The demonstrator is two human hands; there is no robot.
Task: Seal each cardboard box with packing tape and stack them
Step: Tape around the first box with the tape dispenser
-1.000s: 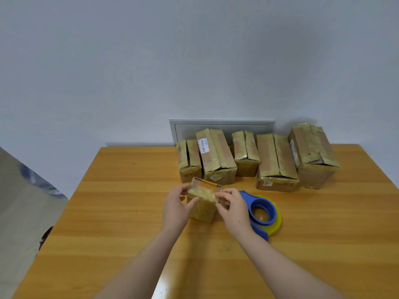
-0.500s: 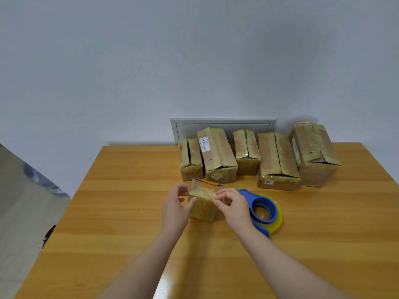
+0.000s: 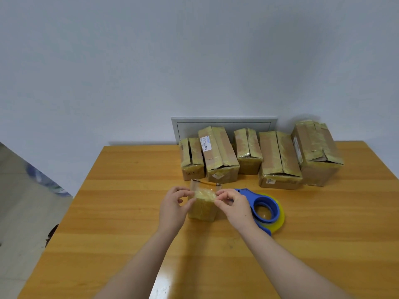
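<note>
A small cardboard box [image 3: 202, 209] stands on the wooden table [image 3: 121, 212] in front of me, its far flap raised. Crumpled clear tape [image 3: 205, 194] lies across its top. My left hand [image 3: 173, 209] pinches the tape's left end with thumb and fingers. My right hand [image 3: 235, 207] pinches the right end. A blue tape dispenser [image 3: 264, 209] with a yellowish roll lies flat just right of my right hand. Several taped boxes [image 3: 218, 155] stand in a row at the table's far edge.
A grey wall panel [image 3: 224, 124] sits behind the row of boxes against the pale wall. The table's left edge drops to a grey floor [image 3: 23, 201]. The largest box [image 3: 317, 152] is at the far right.
Both hands have risen slightly from the box's sides to its top, and the tape piece between them is now stretched a little wider.
</note>
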